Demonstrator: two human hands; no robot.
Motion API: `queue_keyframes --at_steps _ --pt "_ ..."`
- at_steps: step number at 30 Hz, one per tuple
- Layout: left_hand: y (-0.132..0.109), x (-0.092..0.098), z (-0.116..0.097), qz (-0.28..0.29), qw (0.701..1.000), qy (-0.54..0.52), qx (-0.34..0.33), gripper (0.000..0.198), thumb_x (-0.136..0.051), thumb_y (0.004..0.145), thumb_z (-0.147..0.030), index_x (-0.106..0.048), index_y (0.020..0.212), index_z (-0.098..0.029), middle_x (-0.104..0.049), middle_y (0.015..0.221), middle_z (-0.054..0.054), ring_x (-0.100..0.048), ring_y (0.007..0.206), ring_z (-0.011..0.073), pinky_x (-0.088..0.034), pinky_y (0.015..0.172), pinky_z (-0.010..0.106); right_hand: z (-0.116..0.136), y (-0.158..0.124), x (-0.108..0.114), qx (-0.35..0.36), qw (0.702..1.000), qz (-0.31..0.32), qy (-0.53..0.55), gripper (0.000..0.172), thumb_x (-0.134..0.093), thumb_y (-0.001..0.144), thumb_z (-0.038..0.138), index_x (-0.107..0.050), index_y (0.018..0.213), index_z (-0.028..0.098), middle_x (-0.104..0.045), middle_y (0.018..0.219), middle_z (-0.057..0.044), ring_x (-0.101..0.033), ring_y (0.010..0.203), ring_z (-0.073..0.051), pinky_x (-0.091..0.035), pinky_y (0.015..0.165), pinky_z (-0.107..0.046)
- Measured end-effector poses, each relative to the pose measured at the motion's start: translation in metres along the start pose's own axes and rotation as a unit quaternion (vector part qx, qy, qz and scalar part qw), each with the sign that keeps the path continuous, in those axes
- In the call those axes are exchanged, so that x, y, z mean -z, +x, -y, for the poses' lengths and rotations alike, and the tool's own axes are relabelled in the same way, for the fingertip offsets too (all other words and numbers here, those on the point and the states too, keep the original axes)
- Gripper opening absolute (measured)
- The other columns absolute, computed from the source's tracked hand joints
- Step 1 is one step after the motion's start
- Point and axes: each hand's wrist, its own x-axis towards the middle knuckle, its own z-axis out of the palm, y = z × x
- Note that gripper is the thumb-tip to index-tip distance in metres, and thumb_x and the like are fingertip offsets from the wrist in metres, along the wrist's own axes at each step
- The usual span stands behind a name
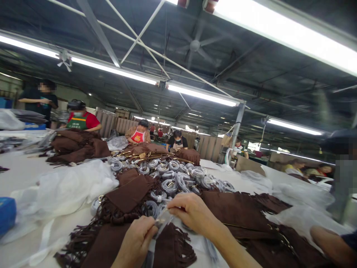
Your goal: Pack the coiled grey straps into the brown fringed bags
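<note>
Close in front of me, my left hand [139, 236] pinches one side of a narrow clear plastic sleeve [163, 220]. The fingertips of my right hand [192, 212] are closed on its upper end. Something greyish runs down under the plastic, but its kind is hard to make out. Below my hands lies a brown fringed bag [104, 247], and another brown fringed piece [131, 195] is just beyond my left hand. Coiled grey straps [169, 186] with metal clasps are heaped beyond my fingers. To the right of my right forearm are brown bags [234, 212] with gold-coloured zips.
Crumpled plastic bags [69, 186] lie on the left of the white table [16, 165], beside a blue object [7, 214]. More brown pieces [78, 145] are piled farther back. Several people work across the table; another person's arm [333, 243] reaches in at right.
</note>
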Motion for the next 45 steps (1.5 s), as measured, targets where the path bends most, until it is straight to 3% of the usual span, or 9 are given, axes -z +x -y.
queue_keyframes --at_steps 5,7,11,16,19,24,33,41,45 --pt "-0.002 0.0 -0.006 0.008 0.998 -0.055 0.015 0.027 -0.046 0.09 -0.033 -0.057 0.068 -0.02 -0.062 0.075 0.003 -0.055 0.076 0.019 -0.04 0.069 0.026 -0.006 -0.005 -0.007 -0.044 0.999 0.005 -0.002 0.012 -0.063 0.074 0.011 -0.068 0.07 0.021 -0.063 0.064 0.004 -0.054 0.059 -0.012 -0.034 0.058 -0.021" --pt "-0.002 0.004 -0.014 0.031 0.989 -0.145 0.026 0.018 -0.051 0.087 -0.032 -0.064 0.092 -0.021 -0.066 0.086 0.003 -0.059 0.084 0.02 -0.044 0.077 0.026 -0.006 -0.007 -0.012 -0.05 0.998 0.012 0.019 0.011 -0.063 0.073 0.011 -0.065 0.069 0.021 -0.059 0.061 0.005 -0.05 0.057 -0.012 -0.032 0.057 -0.021" --pt "0.0 0.009 -0.03 0.035 0.953 -0.299 0.037 0.057 -0.054 0.087 -0.036 -0.04 0.14 -0.022 -0.066 0.111 0.006 -0.059 0.101 0.0211 -0.041 0.096 0.03 0.001 -0.006 -0.021 -0.032 0.998 0.023 0.055 0.011 -0.062 0.075 0.011 -0.062 0.068 0.02 -0.058 0.063 0.005 -0.05 0.062 -0.012 -0.033 0.062 -0.023" --pt "0.0 0.007 -0.033 -0.001 0.962 -0.27 0.026 0.033 -0.048 0.09 -0.043 -0.069 0.094 -0.018 -0.066 0.083 0.005 -0.057 0.078 0.0193 -0.045 0.077 0.026 0.003 0.005 -0.027 -0.1 0.969 0.05 0.221 0.007 -0.061 0.071 0.013 -0.062 0.066 0.018 -0.05 0.055 0.007 -0.041 0.055 -0.01 -0.029 0.052 -0.021" --pt "0.001 0.005 -0.028 0.003 0.964 -0.262 0.044 0.042 -0.044 0.091 -0.047 -0.061 0.067 -0.017 -0.054 0.066 0.001 -0.05 0.065 0.0156 -0.039 0.063 0.024 0.0 0.011 -0.026 -0.144 0.949 0.044 0.277 0.005 -0.061 0.07 0.017 -0.061 0.065 0.017 -0.047 0.054 0.007 -0.038 0.054 -0.009 -0.028 0.05 -0.021" --pt "0.004 0.006 -0.02 0.039 0.956 -0.287 0.056 0.047 -0.049 0.085 -0.057 -0.048 0.058 -0.019 -0.044 0.066 -0.001 -0.043 0.069 0.0155 -0.037 0.065 0.025 -0.002 0.014 -0.033 -0.148 0.961 -0.004 0.235 0.009 -0.059 0.07 0.016 -0.058 0.061 0.016 -0.047 0.055 0.007 -0.04 0.056 -0.009 -0.028 0.052 -0.021" --pt "0.0 0.008 -0.023 0.12 0.867 -0.481 0.047 0.045 -0.059 0.079 -0.06 -0.069 0.076 -0.016 -0.053 0.069 0.0 -0.045 0.065 0.0145 -0.042 0.072 0.028 0.003 0.014 -0.027 -0.152 0.938 -0.046 0.309 0.019 -0.059 0.075 0.026 -0.049 0.062 0.018 -0.038 0.055 0.008 -0.033 0.054 -0.009 -0.027 0.051 -0.022" --pt "0.004 0.026 -0.027 0.124 0.93 -0.346 -0.003 0.042 -0.052 0.087 -0.051 -0.074 0.072 -0.019 -0.066 0.103 0.007 -0.055 0.1 0.0251 -0.039 0.097 0.037 0.004 0.007 -0.022 -0.137 0.957 -0.071 0.245 0.014 -0.054 0.078 0.022 -0.051 0.065 0.019 -0.049 0.06 0.005 -0.043 0.058 -0.011 -0.032 0.055 -0.023" --pt "0.005 0.038 -0.032 0.101 0.924 -0.368 0.01 0.037 -0.062 0.081 -0.048 -0.071 0.109 -0.025 -0.062 0.125 0.008 -0.048 0.122 0.0284 -0.034 0.107 0.041 0.012 0.007 -0.023 -0.12 0.964 -0.07 0.225 0.013 -0.055 0.078 0.018 -0.054 0.065 0.019 -0.054 0.061 0.005 -0.046 0.06 -0.011 -0.033 0.056 -0.023"
